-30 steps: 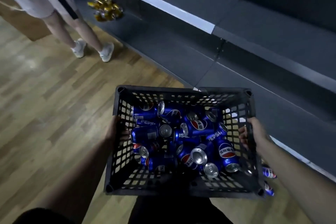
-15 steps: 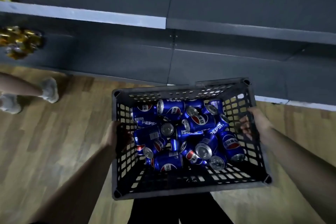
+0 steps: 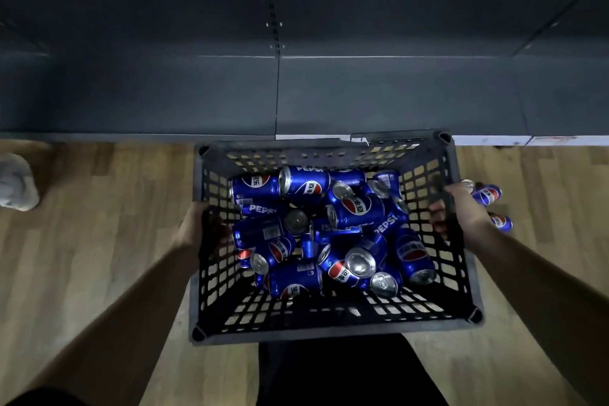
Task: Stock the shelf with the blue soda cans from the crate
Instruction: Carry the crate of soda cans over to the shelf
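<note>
At six o'clock, your black slotted plastic crate [image 3: 329,333] holds jumbled glossy blue soda cans [image 3: 357,208]; your left hand [image 3: 193,224] at its nine o'clock wall and right hand [image 3: 463,208] at three curl fingers round the rim.

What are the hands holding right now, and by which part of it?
Both hold the black crate: the left hand grips its left side wall, the right hand its right side wall. The soda cans inside are untouched.
</note>
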Demonstrator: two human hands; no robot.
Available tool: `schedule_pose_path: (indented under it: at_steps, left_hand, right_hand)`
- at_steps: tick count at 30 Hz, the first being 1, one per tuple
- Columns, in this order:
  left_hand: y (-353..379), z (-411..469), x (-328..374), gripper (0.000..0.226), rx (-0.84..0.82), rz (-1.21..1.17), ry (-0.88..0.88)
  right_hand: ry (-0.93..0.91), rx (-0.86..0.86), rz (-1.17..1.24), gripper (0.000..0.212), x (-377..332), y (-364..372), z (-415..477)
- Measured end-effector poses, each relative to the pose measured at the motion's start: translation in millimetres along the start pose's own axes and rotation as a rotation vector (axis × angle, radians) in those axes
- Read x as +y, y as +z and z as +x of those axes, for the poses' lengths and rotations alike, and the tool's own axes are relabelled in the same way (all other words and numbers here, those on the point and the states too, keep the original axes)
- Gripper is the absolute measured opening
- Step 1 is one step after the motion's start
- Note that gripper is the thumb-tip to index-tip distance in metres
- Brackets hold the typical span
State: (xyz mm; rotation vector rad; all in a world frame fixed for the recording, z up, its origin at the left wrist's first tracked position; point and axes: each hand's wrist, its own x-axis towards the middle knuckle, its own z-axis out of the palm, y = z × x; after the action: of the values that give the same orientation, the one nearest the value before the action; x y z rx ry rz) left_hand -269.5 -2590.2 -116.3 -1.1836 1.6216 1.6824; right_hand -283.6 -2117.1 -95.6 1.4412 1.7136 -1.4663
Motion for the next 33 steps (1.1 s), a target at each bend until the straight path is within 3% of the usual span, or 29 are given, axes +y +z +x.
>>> schedule_pose_path:
  at_steps: [9,15,21,28,33]
  left_hand:
    - [41,109,-9,0.038,-0.045,0.051,0.026]
    - [53,166,-21,0.046,0.009,0.102,0.031]
    - [61,212,-33,0.038,0.008,0.106,0.004]
    - [57,245,-42,0.027,0.012,0.093,-0.015]
    - [49,237,-41,0.044,0.056,0.089,-0.025]
  right_hand:
    - [-0.024,-0.072,0.069,0.04,27,39,110]
    - [-0.094,-0.05,0.068,0.038,33,64,156]
    - [-0.076,-0.024,0.045,0.042,44,79,198]
    - [-0.109,0.0,-0.031,0.046,46,86,216]
    - [-0.072,-0.037,-0.026,0.046,43,83,209]
